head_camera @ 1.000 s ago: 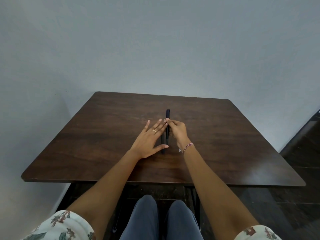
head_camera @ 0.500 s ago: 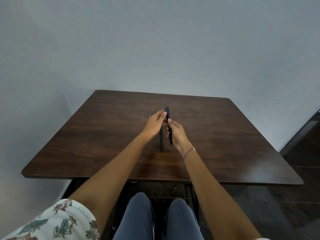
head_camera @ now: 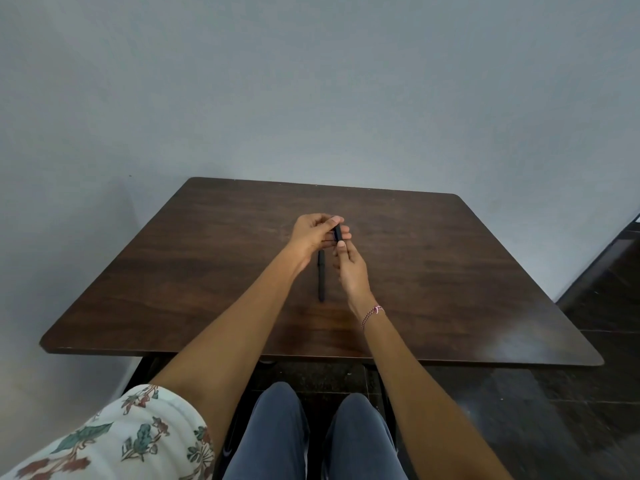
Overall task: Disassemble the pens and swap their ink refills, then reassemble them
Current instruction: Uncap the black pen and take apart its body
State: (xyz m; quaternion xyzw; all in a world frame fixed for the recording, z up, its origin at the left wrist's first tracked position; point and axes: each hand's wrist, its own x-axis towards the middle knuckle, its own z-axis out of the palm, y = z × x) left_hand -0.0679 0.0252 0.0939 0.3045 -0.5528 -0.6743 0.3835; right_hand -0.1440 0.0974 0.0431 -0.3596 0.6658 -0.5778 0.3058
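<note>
Dark slim pen [head_camera: 337, 233] lifted above dark brown wooden table [head_camera: 450, 271], long axis near-to-far; left hand [head_camera: 311, 235] pinches far end, right hand [head_camera: 349, 268] pinches near end, both grips clamped on it; hands touching, pull-apart or twist along that axis likely next; second dark pen [head_camera: 321, 277] flat on table just near-left of hands, parallel, untouched.

a dark wooden table [head_camera: 207, 271] stands against a grey wall [head_camera: 311, 81] on dark floor [head_camera: 554, 410]
</note>
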